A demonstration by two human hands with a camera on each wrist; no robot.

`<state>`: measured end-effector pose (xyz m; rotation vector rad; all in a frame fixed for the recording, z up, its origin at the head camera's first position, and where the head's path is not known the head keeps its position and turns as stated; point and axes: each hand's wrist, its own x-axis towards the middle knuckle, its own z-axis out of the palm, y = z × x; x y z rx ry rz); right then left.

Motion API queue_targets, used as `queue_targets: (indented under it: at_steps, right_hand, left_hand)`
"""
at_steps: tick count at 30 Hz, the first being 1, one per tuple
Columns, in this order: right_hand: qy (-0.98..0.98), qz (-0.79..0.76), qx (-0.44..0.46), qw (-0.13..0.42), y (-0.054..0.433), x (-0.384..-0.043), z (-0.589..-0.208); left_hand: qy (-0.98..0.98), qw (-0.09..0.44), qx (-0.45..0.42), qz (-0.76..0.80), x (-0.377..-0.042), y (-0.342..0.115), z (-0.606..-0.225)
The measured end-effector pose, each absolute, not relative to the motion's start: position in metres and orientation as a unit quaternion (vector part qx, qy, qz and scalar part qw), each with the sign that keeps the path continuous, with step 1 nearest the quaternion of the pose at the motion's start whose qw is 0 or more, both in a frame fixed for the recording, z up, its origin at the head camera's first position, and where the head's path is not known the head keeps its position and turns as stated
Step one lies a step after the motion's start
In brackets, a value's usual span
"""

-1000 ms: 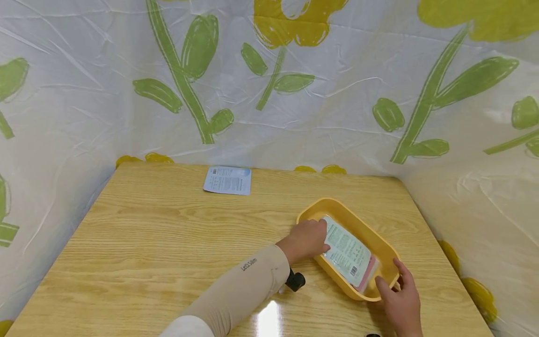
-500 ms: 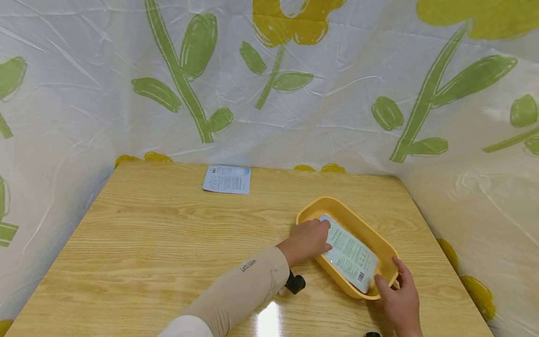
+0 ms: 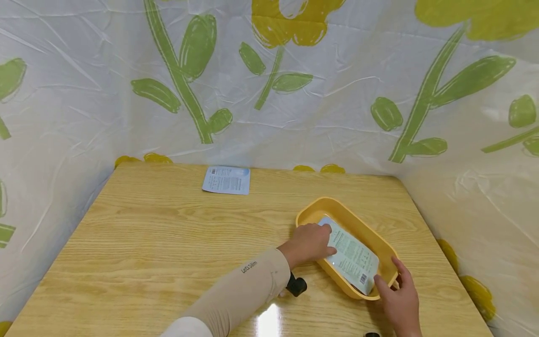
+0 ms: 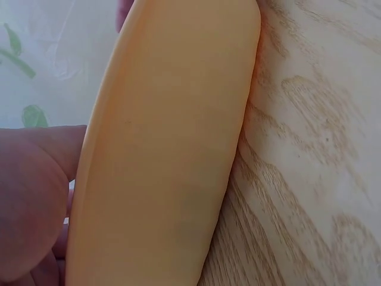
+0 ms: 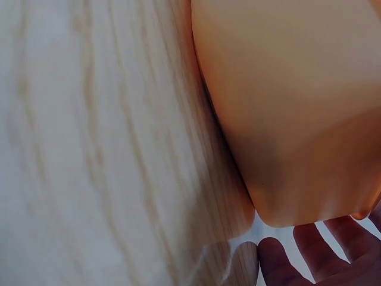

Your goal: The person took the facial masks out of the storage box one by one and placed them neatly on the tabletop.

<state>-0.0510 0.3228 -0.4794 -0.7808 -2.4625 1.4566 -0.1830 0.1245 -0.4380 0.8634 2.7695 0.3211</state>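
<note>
The pale blue-green rectangular packet point(image 3: 353, 258) lies inside the yellow rounded plastic tray point(image 3: 360, 228), just beyond the right hand point(image 3: 401, 299) gripping the rim, and the left hand point(image 3: 309, 243) over its farther end, pinching or not I cannot tell, should probably settle it gently.

Left forearm point(image 3: 240, 292): beige-sleeved, slanting forward and rightward
Left hand point(image 3: 309, 242): knuckles up, thumb apart from the fingers
Right hand point(image 3: 400, 297): bare, thumb and fingers parted, pointing forward
</note>
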Motion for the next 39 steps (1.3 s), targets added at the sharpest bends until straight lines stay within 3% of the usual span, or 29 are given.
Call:
queue_targets:
  at_steps: [11, 19, 39]
  right_hand:
    - [-0.827, 0.48, -0.278, 0.089, 0.32, -0.052, -0.48]
    - [-0.824, 0.482, -0.283, 0.086, 0.321, -0.052, -0.481]
    - [-0.822, 0.494, -0.272, 0.079, 0.323, -0.052, -0.481]
  left_hand:
    - [0.931, 0.113, 0.311, 0.155, -0.182, 0.123, -0.441]
    - [0.898, 0.152, 0.302, 0.281, -0.184, 0.122, -0.437]
    - [0.862, 0.212, 0.304, 0.346, -0.182, 0.124, -0.43]
